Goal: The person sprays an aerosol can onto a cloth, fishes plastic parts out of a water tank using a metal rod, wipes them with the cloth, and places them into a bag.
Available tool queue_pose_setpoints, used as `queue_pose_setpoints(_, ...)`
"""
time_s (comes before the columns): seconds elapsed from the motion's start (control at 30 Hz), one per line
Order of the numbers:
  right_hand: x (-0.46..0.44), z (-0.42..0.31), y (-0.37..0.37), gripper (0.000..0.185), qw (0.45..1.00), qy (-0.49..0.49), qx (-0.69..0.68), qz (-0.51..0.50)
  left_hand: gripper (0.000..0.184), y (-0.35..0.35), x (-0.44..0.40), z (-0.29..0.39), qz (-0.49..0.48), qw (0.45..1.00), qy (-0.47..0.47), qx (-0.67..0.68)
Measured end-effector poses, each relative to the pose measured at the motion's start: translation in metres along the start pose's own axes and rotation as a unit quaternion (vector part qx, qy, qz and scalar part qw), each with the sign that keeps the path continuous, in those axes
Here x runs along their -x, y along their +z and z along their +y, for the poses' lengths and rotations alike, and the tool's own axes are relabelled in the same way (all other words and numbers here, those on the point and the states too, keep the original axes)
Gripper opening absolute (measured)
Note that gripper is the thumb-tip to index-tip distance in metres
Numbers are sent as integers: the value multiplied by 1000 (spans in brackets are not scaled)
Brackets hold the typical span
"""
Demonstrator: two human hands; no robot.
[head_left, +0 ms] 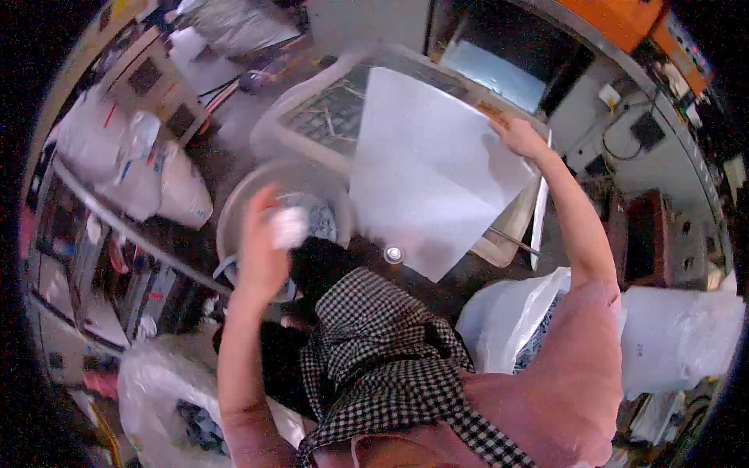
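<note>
My right hand (521,139) is closed on the upper right edge of a large white sheet (425,156), which has a faint crease across it. The sheet slants over a pale rectangular tub (292,105) and hides much of it. My left hand (264,242) is smeared by motion, with its fingers around a small white object (290,228) whose kind I cannot make out. Behind that hand stands a round bucket (231,207) with grey material inside. A small round thing with a white top (394,253) sits near the sheet's lower edge.
White sacks (117,156) are piled at the left behind a metal rail (140,226). A clear plastic bag (148,382) stands at lower left, and an open white bag (499,320) lies by my right side. An orange machine (616,19) is at upper right.
</note>
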State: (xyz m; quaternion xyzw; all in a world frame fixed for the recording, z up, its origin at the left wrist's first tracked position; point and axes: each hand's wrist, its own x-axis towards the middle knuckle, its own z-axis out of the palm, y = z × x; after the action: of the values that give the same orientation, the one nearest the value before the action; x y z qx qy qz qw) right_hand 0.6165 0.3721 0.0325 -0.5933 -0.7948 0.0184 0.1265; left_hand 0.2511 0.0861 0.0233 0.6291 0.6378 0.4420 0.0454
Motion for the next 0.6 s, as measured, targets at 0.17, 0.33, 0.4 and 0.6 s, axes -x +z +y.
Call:
queue_pose_setpoints(0.17, 24, -3, -52, 39, 875, -201, -330, -292, 22, 101, -109, 93, -195, 919, 308, -151)
queue_pose_setpoints(0.33, -24, 76, 8, 43, 897, -118, -214, -368, 16, 142, -132, 108, -259, 891, 320, -192)
queue_pose_setpoints(0.4, -25, 109, 90, 44, 904, -119, 58, -406, 17, 137, -122, 103, -272, 906, 275, -170)
queue_pose_setpoints(0.6, 65, 144, 193, 35, 841, -112, 24, -529, 16, 119, -106, 96, -292, 919, 240, -110)
